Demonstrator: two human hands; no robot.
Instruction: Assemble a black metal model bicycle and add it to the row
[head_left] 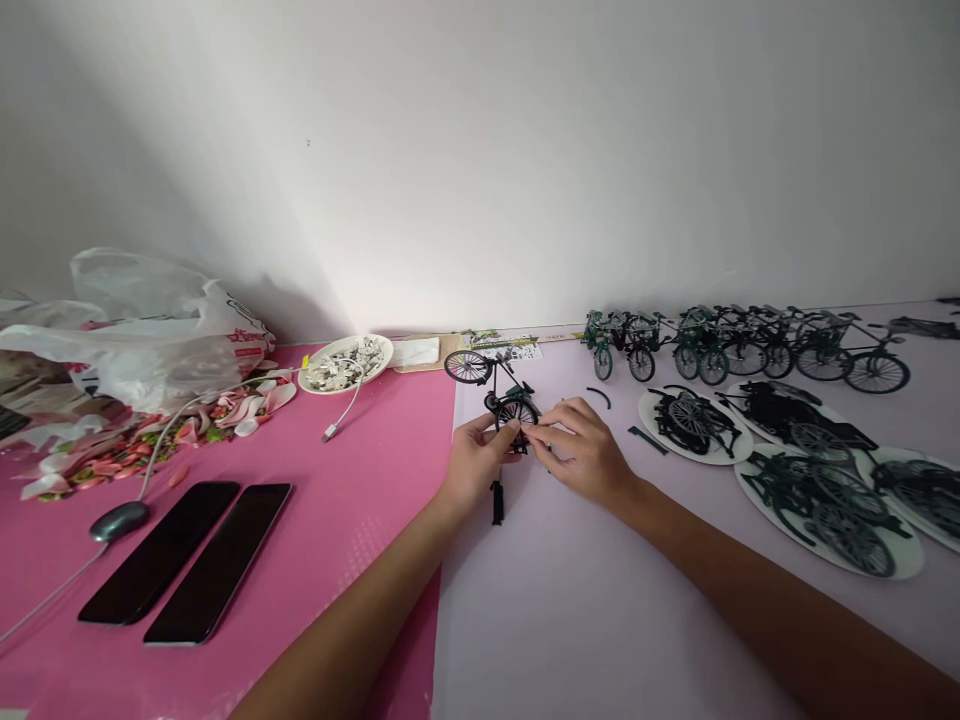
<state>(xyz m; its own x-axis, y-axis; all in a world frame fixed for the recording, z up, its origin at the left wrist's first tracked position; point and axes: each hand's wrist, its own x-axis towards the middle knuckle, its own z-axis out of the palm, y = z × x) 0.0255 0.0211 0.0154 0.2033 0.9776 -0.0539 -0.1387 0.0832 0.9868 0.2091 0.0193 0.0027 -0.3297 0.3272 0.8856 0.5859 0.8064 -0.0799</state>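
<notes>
A small black model bicycle [495, 385] is held up off the table between my hands, its one wheel pointing up and to the left. My left hand [480, 455] grips it at the lower wheel, thumb pressed near the hub. The fingertips of my right hand [581, 448] are pinched at the right side of that same wheel; any small part between them is too small to make out. Below my left hand lies a narrow black plastic piece [497, 503]. Right of my hands are a curved black strip [598, 397] and a straight dark strip [647, 440].
Several finished model bicycles [742, 345] stand in a row along the wall. White plates [911, 560] at right hold bicycle parts. On the pink side lie two phones [217, 565], a cable with a dark puck [120, 522], artificial petals [127, 445], a plastic bag [161, 335] and a plate of white pieces [311, 385].
</notes>
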